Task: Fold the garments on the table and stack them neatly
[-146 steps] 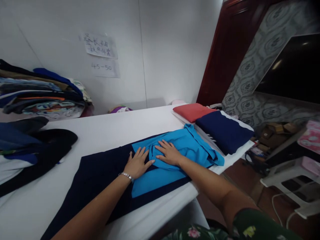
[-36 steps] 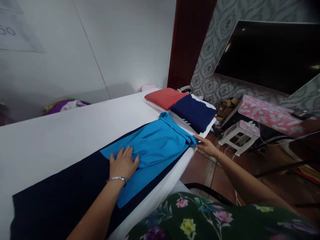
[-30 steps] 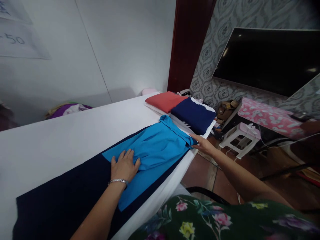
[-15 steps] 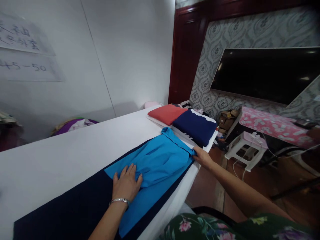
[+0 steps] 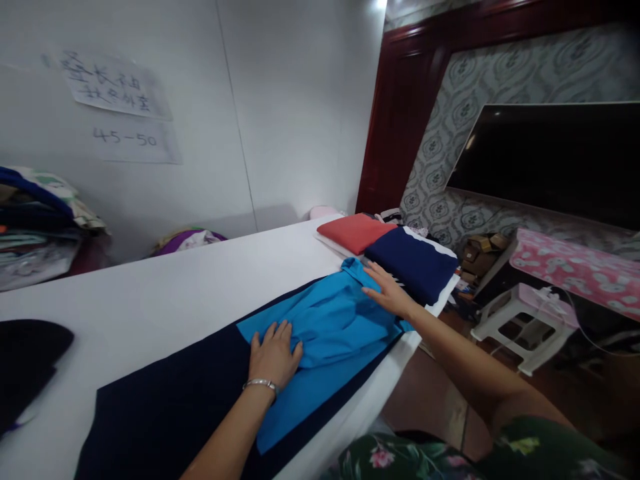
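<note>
We find the blue garment (image 5: 330, 310) on dark cloth (image 5: 165, 407) across a white-covered counter (image 5: 175, 293). Left hand (image 5: 274, 357) lies flat on it, right hand (image 5: 389, 292) over its far end; fingers extended, thumbs apart. A black screen (image 5: 545, 160) fronts patterned wallpaper (image 5: 457, 100).

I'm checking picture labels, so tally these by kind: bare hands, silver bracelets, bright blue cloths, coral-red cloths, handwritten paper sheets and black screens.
Bare left hand and bare right hand: 2
Silver metal bracelet: 1
Bright blue cloth: 1
Coral-red folded cloth: 1
Handwritten white paper sheets: 2
Flat black screen: 1
Total: 8
</note>
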`<state>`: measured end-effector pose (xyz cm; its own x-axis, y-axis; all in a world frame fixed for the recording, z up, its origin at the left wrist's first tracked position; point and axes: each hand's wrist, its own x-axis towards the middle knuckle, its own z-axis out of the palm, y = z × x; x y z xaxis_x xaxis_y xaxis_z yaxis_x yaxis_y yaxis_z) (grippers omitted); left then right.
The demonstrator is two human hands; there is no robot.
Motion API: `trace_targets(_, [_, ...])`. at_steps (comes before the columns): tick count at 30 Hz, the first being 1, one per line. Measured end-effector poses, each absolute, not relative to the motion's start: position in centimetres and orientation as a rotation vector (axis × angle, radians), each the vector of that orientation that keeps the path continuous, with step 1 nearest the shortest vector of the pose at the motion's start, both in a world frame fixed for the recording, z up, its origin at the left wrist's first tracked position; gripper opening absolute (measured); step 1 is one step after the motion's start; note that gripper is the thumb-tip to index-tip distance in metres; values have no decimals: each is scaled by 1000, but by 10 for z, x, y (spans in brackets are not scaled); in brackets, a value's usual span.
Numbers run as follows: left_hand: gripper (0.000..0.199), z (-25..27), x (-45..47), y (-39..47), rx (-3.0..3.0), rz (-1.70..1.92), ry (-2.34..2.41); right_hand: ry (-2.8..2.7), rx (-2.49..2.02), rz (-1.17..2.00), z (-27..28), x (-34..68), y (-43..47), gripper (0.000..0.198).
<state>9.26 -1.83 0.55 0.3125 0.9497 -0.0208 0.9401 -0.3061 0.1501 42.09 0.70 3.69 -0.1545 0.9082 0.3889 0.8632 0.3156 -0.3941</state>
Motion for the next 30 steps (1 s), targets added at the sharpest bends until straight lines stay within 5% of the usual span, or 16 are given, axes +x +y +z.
trace_targets(13, [55, 3, 93, -21, 2364, 183, 1726, -2141, -2217, 178, -24, 377, 98, 63])
trace_targets(30, [58, 0, 94, -22, 2265, 234, 1694, -2575, -1539, 35, -26, 300, 6, 56])
